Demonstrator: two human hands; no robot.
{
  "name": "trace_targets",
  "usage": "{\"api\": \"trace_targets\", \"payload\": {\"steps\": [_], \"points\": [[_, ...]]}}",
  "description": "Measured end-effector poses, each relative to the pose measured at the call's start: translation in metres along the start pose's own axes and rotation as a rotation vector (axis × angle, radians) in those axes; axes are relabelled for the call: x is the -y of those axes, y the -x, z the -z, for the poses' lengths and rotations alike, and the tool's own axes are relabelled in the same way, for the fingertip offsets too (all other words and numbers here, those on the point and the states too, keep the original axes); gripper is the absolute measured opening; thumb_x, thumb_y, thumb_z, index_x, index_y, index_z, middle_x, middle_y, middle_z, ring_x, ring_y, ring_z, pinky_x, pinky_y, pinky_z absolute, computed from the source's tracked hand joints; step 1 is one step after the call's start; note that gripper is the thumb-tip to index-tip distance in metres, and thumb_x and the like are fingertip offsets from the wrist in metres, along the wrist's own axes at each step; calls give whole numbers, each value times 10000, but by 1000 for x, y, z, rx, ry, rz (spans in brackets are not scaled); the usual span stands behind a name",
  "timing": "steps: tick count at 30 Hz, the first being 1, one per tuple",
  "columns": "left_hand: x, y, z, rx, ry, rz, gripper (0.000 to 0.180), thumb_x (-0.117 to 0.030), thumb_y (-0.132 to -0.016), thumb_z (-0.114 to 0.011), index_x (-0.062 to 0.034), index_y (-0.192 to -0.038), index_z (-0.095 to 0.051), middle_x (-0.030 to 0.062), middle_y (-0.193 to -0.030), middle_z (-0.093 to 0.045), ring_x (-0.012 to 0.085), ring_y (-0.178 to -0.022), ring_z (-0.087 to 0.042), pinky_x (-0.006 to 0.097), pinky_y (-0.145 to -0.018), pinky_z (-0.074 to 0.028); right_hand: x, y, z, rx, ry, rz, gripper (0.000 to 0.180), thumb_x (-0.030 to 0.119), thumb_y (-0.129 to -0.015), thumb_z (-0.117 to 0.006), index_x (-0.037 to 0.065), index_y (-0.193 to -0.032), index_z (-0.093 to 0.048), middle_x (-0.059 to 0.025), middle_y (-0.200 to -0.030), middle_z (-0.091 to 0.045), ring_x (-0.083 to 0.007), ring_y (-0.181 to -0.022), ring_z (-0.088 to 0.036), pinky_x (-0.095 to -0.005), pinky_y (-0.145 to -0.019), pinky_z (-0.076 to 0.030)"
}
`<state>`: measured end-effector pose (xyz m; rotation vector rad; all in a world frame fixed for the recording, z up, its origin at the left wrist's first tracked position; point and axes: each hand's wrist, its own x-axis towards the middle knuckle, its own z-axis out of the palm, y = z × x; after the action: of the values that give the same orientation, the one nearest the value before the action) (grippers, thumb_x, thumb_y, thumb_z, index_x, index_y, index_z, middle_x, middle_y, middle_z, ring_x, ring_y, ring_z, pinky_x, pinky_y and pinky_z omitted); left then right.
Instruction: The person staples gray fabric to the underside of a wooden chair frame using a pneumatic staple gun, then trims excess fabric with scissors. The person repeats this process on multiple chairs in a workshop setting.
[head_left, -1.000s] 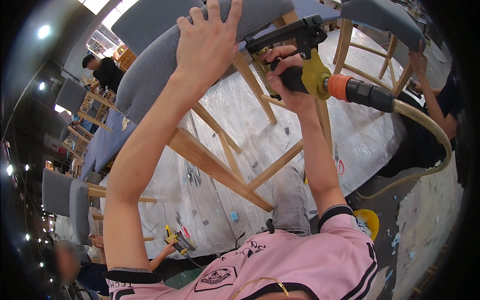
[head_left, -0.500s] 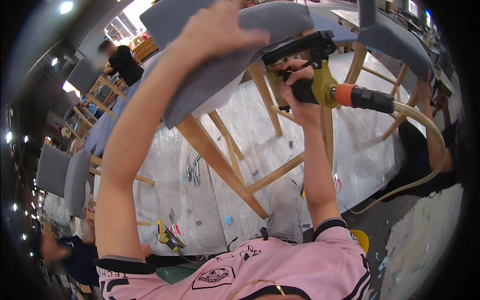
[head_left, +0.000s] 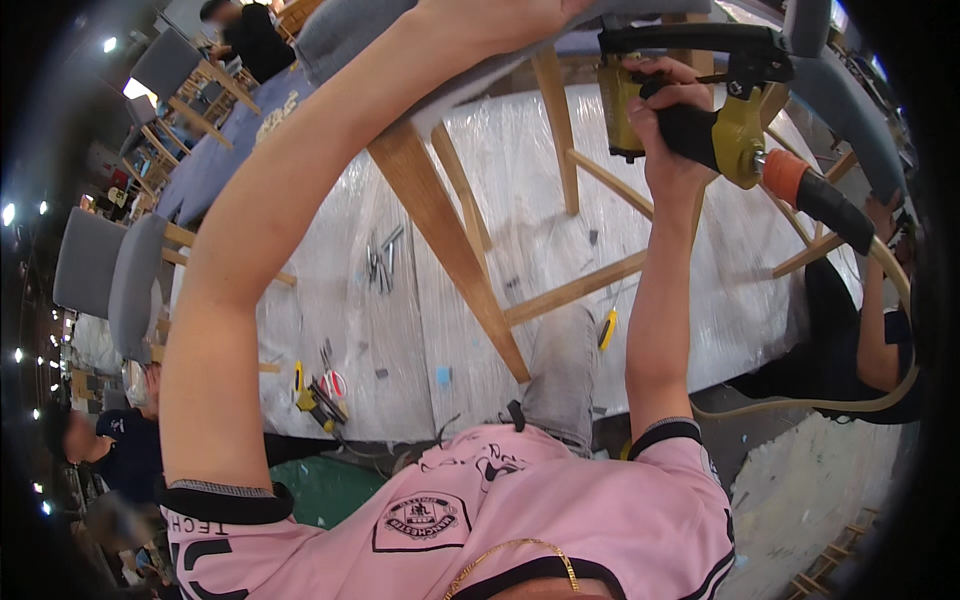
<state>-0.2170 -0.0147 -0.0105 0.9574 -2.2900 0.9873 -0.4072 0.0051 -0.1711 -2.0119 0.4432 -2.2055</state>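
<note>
My right hand [head_left: 672, 155] is closed round the black grip of a yellow-green pneumatic staple gun [head_left: 740, 140]. An orange fitting and a pale air hose [head_left: 880, 403] trail from it to the right. The gun's long black nose lies along the near underside of a grey upholstered chair [head_left: 345, 35]; whether it touches is unclear. My left hand [head_left: 515, 20] is at the chair's upholstery by the top edge, its fingers cut off by the frame. Below the upholstery, a wooden leg [head_left: 440, 235] slants toward me.
Plastic film [head_left: 400, 330] covers the work surface. On it lie metal rods [head_left: 382, 260], red-handled scissors [head_left: 333, 384], yellow cutters [head_left: 607, 330] and a blue scrap [head_left: 444, 375]. Grey chairs [head_left: 85, 262] stand left, another [head_left: 840, 110] right. Co-workers [head_left: 255, 42] are at far left, lower left and right.
The staple gun and my right hand have moved right and up in the view. My left hand has gone up to the top edge. The chair also sits higher in view.
</note>
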Motion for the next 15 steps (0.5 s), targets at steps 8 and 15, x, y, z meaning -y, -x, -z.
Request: {"api": "trace_targets", "payload": {"steps": [8, 15], "points": [[-25, 7, 8, 50, -276, -91, 795, -442, -904, -704, -30, -1524, -423, 248, -1354, -549, 385, -1141, -595, 500, -929, -485, 12, 11, 7, 19, 2, 18, 259, -112, -841, -659, 66, -992, -547, -164, -1197, -622, -318, -1154, -666, -447, -1063, -477], [-36, 3, 15, 99, -308, -93, 843, -429, -876, -737, -28, -1539, -405, 261, -1381, -523, 400, -1154, -588, 500, -941, -486, 20, 13, -6, -70, -171, -77, 231, -89, -810, -690, 82, -941, -604, -127, -1145, -652, -248, -1066, -653, -388, -953, -514]]}}
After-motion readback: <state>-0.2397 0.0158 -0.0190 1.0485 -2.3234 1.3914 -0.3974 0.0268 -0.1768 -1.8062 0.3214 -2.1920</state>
